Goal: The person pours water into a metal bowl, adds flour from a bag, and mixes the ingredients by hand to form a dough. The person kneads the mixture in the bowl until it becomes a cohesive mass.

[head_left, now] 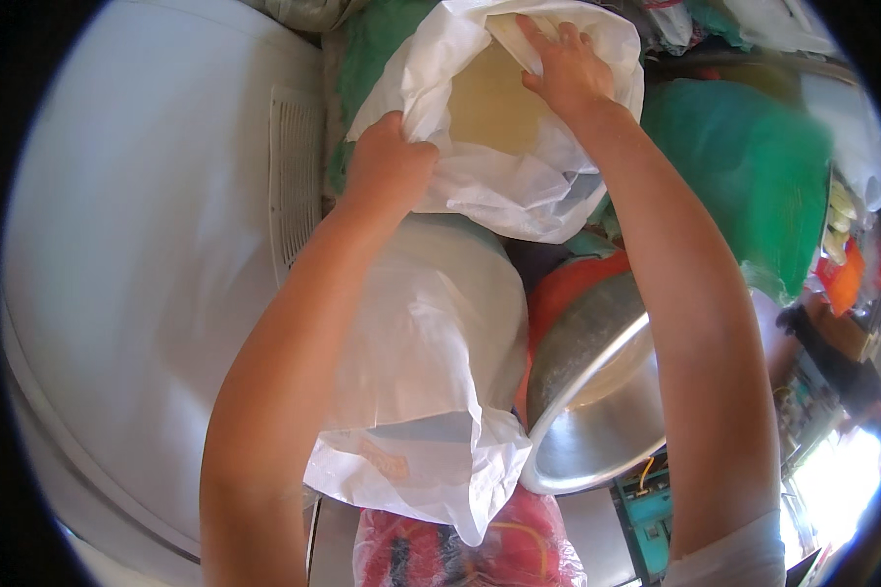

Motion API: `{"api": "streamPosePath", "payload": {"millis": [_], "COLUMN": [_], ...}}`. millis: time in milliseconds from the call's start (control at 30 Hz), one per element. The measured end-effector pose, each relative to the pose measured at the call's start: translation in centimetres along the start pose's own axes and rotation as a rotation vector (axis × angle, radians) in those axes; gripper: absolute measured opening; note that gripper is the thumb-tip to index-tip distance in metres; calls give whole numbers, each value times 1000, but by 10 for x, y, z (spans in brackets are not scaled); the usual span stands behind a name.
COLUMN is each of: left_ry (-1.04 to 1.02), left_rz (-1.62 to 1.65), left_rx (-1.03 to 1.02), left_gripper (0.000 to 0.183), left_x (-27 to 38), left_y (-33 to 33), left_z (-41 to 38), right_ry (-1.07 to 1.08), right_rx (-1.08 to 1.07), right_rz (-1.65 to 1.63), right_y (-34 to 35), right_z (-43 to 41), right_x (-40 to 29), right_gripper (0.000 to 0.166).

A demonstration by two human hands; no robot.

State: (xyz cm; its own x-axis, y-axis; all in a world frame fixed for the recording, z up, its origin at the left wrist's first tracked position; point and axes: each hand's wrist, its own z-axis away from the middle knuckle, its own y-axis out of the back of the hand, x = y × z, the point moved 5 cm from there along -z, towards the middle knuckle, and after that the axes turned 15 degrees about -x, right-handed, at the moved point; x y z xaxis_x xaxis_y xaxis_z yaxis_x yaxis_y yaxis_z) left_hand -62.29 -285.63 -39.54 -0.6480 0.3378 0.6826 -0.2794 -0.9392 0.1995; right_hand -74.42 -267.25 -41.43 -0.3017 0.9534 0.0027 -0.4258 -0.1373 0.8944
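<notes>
A white woven plastic sack [499, 187] stands with its mouth spread wide, and pale yellowish contents [495, 103] show inside. My left hand [393, 161] is closed on the left side of its rolled rim. My right hand [573, 73] lies at the far right of the mouth, fingers spread against the inner side of the rim; whether it pinches the plastic is unclear. Below the open sack, a second white sack [426, 330] lies between my forearms. A metal basin [595, 433] leans on its side beside it, partly behind my right forearm.
A large white appliance or panel with a vent grille [294, 176] borders the left. Green plastic bags [749, 176] sit at the right. Something red [569, 293] is behind the basin. A clear bag with red contents [470, 550] lies nearest me.
</notes>
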Motion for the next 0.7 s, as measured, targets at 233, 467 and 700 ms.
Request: {"api": "streamPosePath", "payload": {"millis": [233, 467, 700], "left_ry": [268, 236, 207], "left_rz": [468, 742, 677], "left_rx": [85, -183, -245], "left_gripper": [45, 36, 19], "left_x": [-54, -80, -81], "left_y": [-11, -38, -50], "left_z": [-16, -52, -72], "right_ry": [118, 115, 29], "right_rx": [-74, -248, -532], "right_rz": [-190, -670, -1070], "right_y": [-18, -40, -97], "right_z": [-27, -28, -23], "right_x": [8, 17, 17], "right_gripper": [58, 64, 57]}}
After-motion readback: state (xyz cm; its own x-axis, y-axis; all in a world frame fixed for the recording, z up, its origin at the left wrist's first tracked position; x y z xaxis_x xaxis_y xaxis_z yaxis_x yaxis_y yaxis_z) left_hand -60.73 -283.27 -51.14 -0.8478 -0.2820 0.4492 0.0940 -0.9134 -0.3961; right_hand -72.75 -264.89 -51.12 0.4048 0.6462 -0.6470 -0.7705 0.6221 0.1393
